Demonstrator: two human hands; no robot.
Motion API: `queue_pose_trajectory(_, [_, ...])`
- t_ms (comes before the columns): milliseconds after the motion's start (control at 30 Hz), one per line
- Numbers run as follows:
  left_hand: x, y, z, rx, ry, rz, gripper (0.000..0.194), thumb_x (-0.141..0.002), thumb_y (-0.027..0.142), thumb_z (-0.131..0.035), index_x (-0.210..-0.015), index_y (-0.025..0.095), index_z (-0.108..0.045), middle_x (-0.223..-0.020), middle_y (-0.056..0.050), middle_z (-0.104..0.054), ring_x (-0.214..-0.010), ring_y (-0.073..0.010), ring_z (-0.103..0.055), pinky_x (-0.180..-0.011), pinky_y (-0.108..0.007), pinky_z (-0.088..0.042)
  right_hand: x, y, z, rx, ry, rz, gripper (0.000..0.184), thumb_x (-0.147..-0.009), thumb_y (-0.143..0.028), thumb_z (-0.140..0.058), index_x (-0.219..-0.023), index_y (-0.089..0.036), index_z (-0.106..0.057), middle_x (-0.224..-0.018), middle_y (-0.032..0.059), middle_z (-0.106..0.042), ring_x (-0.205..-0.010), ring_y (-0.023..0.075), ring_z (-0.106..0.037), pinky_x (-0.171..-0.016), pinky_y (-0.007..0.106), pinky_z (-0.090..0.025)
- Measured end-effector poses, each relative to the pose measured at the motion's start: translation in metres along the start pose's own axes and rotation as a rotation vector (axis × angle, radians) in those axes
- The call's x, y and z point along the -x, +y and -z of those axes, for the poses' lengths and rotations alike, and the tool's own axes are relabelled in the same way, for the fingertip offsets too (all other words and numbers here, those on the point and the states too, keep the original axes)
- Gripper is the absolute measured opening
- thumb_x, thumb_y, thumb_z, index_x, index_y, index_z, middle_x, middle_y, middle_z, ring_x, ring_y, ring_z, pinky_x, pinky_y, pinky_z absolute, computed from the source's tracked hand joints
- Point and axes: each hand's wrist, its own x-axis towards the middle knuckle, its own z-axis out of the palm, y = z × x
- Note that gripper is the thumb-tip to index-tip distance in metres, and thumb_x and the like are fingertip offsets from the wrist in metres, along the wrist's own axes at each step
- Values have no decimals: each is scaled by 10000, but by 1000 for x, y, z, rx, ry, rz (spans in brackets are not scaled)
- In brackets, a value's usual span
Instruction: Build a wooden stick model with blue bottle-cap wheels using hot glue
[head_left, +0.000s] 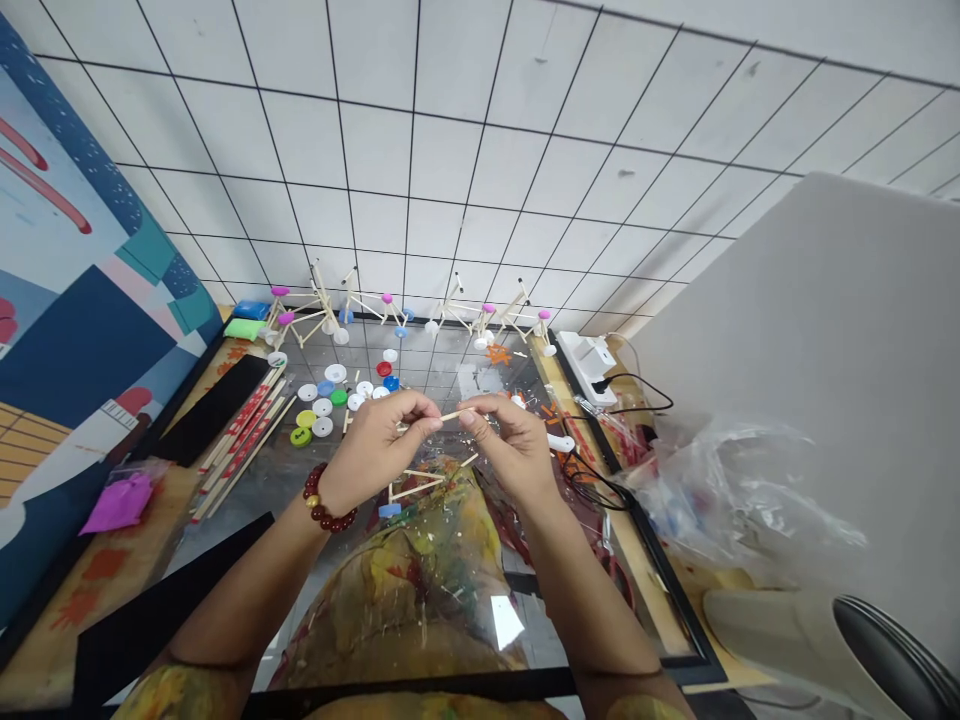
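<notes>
A short wooden stick (451, 415) is pinched at its two ends between my left hand (379, 440) and my right hand (514, 445), above the glass tabletop. Below the hands lies a part-built stick frame (415, 486) with a blue cap (390, 510) at its near corner. Left of my left hand are several loose bottle caps, among them a green cap (301, 437) and a white cap (322, 427). Beyond my right hand a white glue gun (560, 442) is partly hidden, its black cord running to the right.
Several stick models with cap wheels (322, 310) stand along the tiled wall. Bundled sticks in red-printed wrappers (244, 430) and a black strip (214, 410) lie left. A power strip (589, 365), plastic bags (720, 490) and scissors (615, 570) are at the right.
</notes>
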Motion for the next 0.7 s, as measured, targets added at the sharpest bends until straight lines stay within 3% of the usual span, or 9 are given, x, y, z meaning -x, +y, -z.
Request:
queue_pose_trajectory(133, [2,3,0,21,2,-29,92,-876,254,-641,-864,198,-713,-841,-20,-739,-780,-157,-675,-721,-263,-506,1,-8,-4,26,-57,54,82,-876,-259,-675,-888,-257,-757,-861,13,-755,-794,167,-675,-774,315,-515])
queue_pose_trajectory(233, [4,7,0,1,42,-65,109,-861,259,-665,-794,197,-724,-772,-12,-741,-710,-151,-670,-673,-259,-502,3,-13,-8,5,-61,43,82,-871,-252,-680,-880,-266,-760,-856,17,-752,-799,173,-674,-777,331,-521])
queue_pose_trajectory(367, [6,14,11,24,64,-23,131,-824,296,-712,-741,195,-727,-717,-4,-736,-661,-144,-658,-635,-251,-511,5,-14,-9,-177,-22,9,34,-843,-268,-715,-858,-270,-745,-863,12,-742,-838,176,-672,-810,340,-529])
queue_pose_trajectory(467, [8,12,28,47,239,55,118,-796,301,-741,-751,191,-731,-697,-6,-721,-651,-136,-643,-620,-242,-508,4,-14,-3,-364,82,-18,29,-874,-283,-681,-857,-263,-694,-978,10,-735,-896,163,-667,-851,338,-527])
queue_pose_trajectory(567, [14,2,41,56,408,116,143,-778,331,-762,-794,192,-734,-687,-2,-700,-626,-126,-616,-583,-232,-482,1,-17,8,-392,141,-37,65,-901,-298,-643,-862,-246,-642,-1039,23,-731,-898,153,-666,-870,342,-525])
queue_pose_trajectory(700, [28,-10,44,-135,244,128,129,-780,330,-746,-784,201,-741,-746,-10,-730,-689,-149,-651,-646,-250,-497,-3,-18,15,-329,178,-47,129,-876,-351,-666,-872,-243,-596,-946,31,-730,-885,173,-679,-831,352,-549])
